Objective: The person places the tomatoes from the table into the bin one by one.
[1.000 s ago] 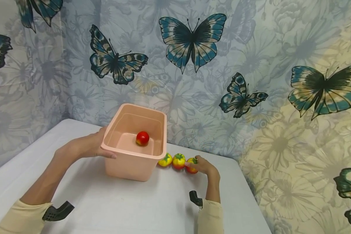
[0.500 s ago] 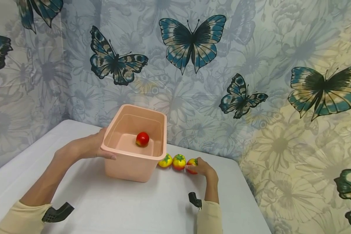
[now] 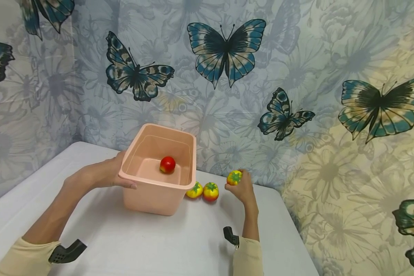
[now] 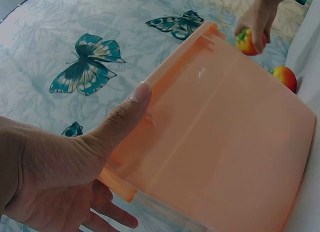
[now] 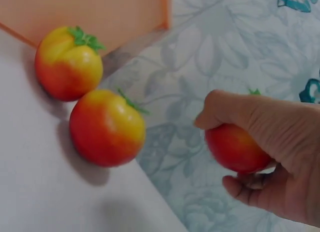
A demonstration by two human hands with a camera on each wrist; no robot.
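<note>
A peach-coloured plastic bin (image 3: 151, 197) is tilted toward me, and my left hand (image 3: 110, 171) grips its left rim. In the left wrist view the thumb of that hand (image 4: 55, 162) lies along the bin's outer wall (image 4: 225, 127). One red tomato (image 3: 167, 165) lies inside on the bin's floor. My right hand (image 3: 242, 188) holds a yellow-and-red tomato (image 3: 234, 178) above the table. Seen from the right wrist, thumb and fingers curl round that tomato (image 5: 237, 149). Two more tomatoes, one (image 3: 194, 190) beside the bin and another (image 3: 211, 191) touching it, rest on the table.
The white table (image 3: 151, 245) has its back edge against a butterfly-patterned cloth backdrop (image 3: 227, 115). A black wrist camera mount (image 3: 68, 251) sits on the left sleeve, another mount (image 3: 231, 235) on the right.
My right hand has lifted the rightmost tomato off the table, up and slightly right. My left hand and the bin stay where they were.
</note>
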